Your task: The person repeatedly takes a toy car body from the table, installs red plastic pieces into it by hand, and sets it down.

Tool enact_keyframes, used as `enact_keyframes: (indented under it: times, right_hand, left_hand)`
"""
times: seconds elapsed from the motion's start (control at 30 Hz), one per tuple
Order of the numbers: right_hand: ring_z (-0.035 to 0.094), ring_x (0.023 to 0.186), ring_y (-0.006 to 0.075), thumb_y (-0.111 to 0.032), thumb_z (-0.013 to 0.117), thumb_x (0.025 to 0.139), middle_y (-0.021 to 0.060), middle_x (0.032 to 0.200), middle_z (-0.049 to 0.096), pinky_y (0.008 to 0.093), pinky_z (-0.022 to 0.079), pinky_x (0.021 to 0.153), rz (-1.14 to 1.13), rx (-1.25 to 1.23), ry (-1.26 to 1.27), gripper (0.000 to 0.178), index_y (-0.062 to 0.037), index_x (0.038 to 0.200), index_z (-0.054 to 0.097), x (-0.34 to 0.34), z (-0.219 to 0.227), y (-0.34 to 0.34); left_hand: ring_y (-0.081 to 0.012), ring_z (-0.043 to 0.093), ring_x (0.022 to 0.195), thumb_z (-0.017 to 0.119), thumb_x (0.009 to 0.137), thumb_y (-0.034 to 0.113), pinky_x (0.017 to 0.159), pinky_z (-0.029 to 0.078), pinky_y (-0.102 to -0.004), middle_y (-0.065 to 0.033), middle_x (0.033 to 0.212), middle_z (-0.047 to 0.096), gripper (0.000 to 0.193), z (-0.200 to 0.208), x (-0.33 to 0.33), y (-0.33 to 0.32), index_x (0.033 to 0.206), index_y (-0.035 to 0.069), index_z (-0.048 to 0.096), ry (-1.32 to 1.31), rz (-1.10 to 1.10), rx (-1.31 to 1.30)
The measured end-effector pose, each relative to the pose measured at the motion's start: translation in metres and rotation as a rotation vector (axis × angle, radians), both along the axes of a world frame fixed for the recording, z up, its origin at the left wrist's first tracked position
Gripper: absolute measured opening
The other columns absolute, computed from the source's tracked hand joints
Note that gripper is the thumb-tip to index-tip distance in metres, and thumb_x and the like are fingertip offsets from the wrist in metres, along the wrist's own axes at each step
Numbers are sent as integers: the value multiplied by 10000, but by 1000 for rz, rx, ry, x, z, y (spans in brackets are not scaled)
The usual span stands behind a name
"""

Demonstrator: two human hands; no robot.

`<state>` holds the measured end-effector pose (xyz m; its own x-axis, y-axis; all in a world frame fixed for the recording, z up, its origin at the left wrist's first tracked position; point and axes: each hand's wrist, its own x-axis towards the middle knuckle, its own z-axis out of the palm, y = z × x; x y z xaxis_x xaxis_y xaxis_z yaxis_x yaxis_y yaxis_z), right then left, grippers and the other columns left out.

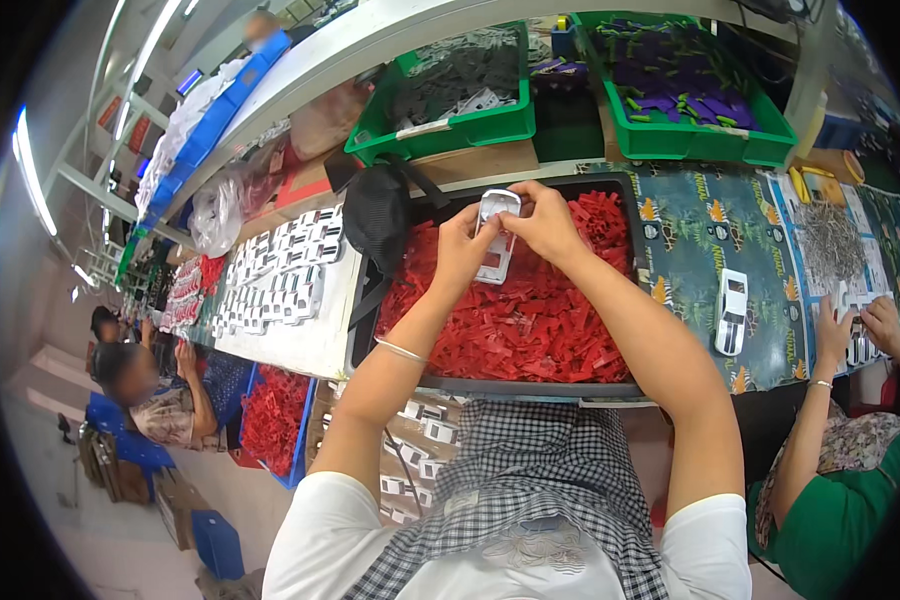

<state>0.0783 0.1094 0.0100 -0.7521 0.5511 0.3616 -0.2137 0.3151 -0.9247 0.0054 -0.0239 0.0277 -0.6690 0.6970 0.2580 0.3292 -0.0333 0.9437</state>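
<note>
Both hands are close together, clamped on 1 white car shell (494, 264). Shell is off the worktop (315, 345), held above the black tray (530, 386) of loose red plastic pieces (510, 335), toward its far side.

Left hand (458, 246): fingers grip the shell's left side. Right hand (550, 224): thumb and fingertips at the far right end, bent inward. Shell appears hollow side up, long axis running near to far. Cannot tell whether a small part sits under the fingertips.

Handling, my judgement: let the left hand steady the shell by its side wall while the right fingertips do the fine work at the far end. Press square to the shell; a slanted push could twist it. Frame looks thin around the openings, so best to load the solid rim. Staying low over the tray makes sense: anything dropped should land softly, though a small piece could get lost among the red.

Around: rows of white car bodies (285, 265) to the left; 1 white car body (732, 312) alone to the right; 2 green bins (450, 133) (700, 147) on the far side.
</note>
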Motion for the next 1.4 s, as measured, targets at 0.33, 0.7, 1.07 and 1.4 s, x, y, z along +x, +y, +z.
enact_keyframes:
  times: [0.33,0.7,1.07,1.4]
  right_hand:
    - [562,720,79,-65,687,763,44,831,623,229,471,634,43,13,8,323,53,1043,575,7,2,-8]
    - [559,768,101,-64,657,783,47,874,610,249,464,693,108,-134,-52,323,41,1070,549,17,19,-17]
    - [566,855,113,-71,652,784,63,942,611,257,464,769,106,-107,-23,378,39,1123,525,19,17,-18]
    - [566,879,113,-41,633,804,59,961,600,255,465,783,131,-125,13,346,31,1121,515,17,16,-18]
  left_hand:
    - [-50,569,696,583,847,75,606,472,-235,-47,770,657,218,0,2,-5,1015,-59,619,32,16,5]
    - [-55,532,532,579,843,75,472,423,-239,-26,675,625,199,9,11,-6,1005,-29,630,13,44,17]
    - [-54,566,671,579,836,57,602,465,-242,-35,743,644,197,1,10,-4,998,-47,620,42,41,68]
    - [-68,589,693,593,820,55,619,480,-249,-53,777,662,203,7,7,-7,991,-53,612,13,27,26]
